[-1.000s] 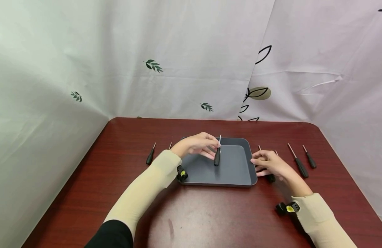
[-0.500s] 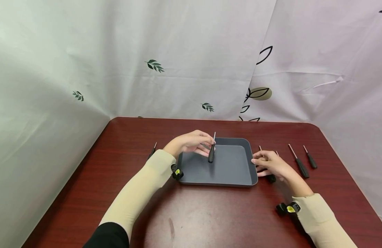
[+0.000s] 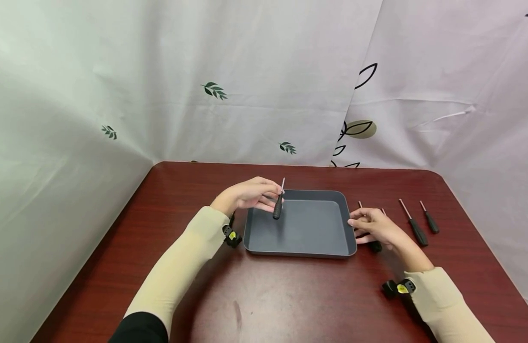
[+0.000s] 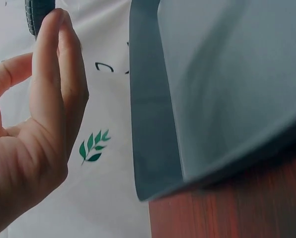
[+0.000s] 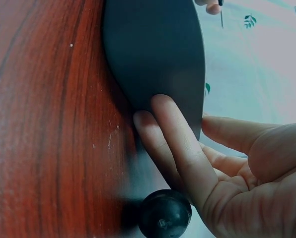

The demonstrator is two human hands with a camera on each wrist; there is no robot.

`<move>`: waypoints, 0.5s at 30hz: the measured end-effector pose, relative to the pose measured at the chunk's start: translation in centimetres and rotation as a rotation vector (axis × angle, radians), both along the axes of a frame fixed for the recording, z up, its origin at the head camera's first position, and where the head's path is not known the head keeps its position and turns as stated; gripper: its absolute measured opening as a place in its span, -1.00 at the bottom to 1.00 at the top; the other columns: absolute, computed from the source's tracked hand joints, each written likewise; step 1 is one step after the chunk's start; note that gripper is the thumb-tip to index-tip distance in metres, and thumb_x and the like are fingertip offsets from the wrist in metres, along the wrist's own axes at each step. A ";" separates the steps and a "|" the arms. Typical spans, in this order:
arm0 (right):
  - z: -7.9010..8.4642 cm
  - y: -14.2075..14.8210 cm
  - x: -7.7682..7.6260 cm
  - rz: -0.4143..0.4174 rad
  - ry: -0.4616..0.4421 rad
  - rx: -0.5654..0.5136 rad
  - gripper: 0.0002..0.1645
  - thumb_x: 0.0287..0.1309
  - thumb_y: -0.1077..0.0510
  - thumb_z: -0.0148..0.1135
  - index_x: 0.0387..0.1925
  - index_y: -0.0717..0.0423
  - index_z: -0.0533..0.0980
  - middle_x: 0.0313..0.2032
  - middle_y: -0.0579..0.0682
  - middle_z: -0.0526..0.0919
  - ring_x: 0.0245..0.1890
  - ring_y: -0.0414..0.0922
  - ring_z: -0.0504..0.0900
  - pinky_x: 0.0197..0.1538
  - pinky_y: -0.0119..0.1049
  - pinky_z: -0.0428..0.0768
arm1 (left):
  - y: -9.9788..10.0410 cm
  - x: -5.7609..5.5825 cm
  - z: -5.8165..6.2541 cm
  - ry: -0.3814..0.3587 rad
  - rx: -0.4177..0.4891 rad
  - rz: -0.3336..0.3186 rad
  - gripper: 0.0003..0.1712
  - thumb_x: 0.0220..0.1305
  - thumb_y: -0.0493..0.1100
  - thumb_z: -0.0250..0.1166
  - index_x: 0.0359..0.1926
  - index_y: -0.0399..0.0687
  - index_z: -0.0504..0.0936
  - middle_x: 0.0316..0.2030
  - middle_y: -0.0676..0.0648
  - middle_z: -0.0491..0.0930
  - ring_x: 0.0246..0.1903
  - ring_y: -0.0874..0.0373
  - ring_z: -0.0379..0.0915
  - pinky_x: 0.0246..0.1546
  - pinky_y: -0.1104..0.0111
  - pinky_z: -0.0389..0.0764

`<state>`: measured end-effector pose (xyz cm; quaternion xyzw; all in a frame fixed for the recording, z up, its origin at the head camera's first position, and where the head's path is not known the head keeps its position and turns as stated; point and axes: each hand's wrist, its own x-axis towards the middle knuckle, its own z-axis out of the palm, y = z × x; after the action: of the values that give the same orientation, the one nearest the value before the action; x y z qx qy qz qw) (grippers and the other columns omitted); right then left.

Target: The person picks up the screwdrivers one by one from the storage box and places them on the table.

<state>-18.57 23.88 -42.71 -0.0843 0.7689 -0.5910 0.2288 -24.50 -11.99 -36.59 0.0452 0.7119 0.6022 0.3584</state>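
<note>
In the head view my left hand [image 3: 255,193] pinches a black-handled screwdriver [image 3: 278,207] between thumb and fingers, handle hanging down and thin shaft pointing up. It is held above the left part of a grey rectangular tray [image 3: 311,228]. The left wrist view shows part of the ribbed handle [image 4: 38,15] at the fingertips. My right hand [image 3: 373,226] holds the tray at its right side. In the right wrist view, two fingers [image 5: 175,134] lie against the tray's outer wall [image 5: 158,49], and another digit meets the rim.
Two screwdrivers [image 3: 414,226] [image 3: 430,219] lie on the red-brown table [image 3: 315,305] right of the right hand. Another screwdriver [image 3: 376,246] is partly hidden under that hand, with a further shaft tip showing behind it. White patterned cloth [image 3: 247,119] hangs behind the table.
My left hand has moved left with the screwdriver, from over the tray's middle toward its left side. Its arm now covers the screwdrivers on the left. My right hand stays at the tray.
</note>
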 end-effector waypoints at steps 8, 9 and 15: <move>0.0 0.0 0.0 0.006 0.007 -0.001 -0.46 0.44 0.29 0.10 0.21 0.67 0.22 -0.18 0.23 0.67 -0.32 -0.03 0.74 -0.25 -0.10 0.77 | -2.3 0.0 0.0 0.003 -0.027 0.038 -0.54 0.49 -0.22 0.07 0.29 -0.40 0.41 0.19 -0.30 0.47 -0.11 0.01 0.63 -0.03 0.22 0.71; 0.0 0.0 0.0 0.008 0.007 -0.003 -0.46 0.44 0.29 0.10 0.21 0.67 0.22 -0.17 0.24 0.67 -0.32 -0.02 0.74 -0.25 -0.09 0.77 | -2.6 0.0 0.0 0.006 -0.030 0.043 -0.54 0.49 -0.22 0.07 0.29 -0.40 0.40 0.19 -0.30 0.47 -0.11 0.01 0.63 -0.03 0.22 0.71; 0.0 -0.1 0.0 0.010 0.010 -0.001 -0.45 0.44 0.29 0.10 0.22 0.67 0.22 -0.16 0.25 0.66 -0.31 -0.02 0.73 -0.24 -0.09 0.77 | -4.3 0.1 0.2 0.024 -0.054 0.054 -0.50 0.51 -0.20 0.04 0.33 -0.43 0.35 0.19 -0.33 0.45 -0.08 0.03 0.62 -0.01 0.21 0.70</move>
<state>-18.53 23.82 -42.75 -0.0910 0.7692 -0.5900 0.2279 -24.38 -16.31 -36.42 0.0238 0.7332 0.5916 0.3345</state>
